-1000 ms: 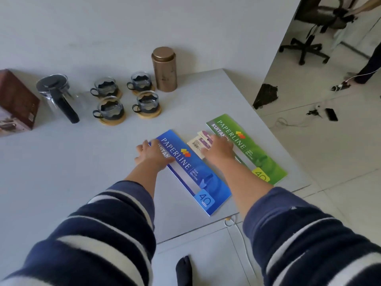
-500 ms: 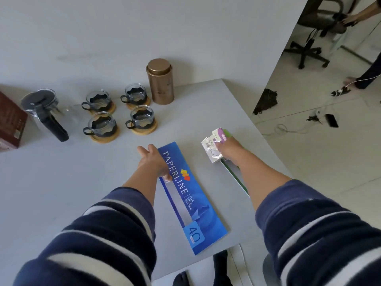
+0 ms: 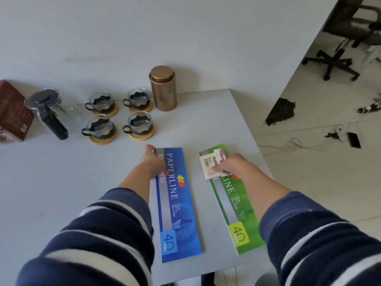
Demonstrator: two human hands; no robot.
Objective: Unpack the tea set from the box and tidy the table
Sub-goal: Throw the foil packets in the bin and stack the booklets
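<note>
Tea set pieces (image 3: 120, 117) stand unpacked at the worktop's (image 3: 51, 178) far left. Left hand (image 3: 153, 162) presses flat on the blue booklet (image 3: 177, 203); right hand (image 3: 231, 164) pinches small cards (image 3: 208, 162) against the green booklet (image 3: 237, 205). Best stack both squarely, edges aligned.

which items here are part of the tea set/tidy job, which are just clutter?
Job:
glass teapot
four glass cups on wooden coasters
gold tin
brown box
blue booklet under left hand
green booklet and small cards in right hand

Lying about:
office chair
phone, cables on floor
</note>
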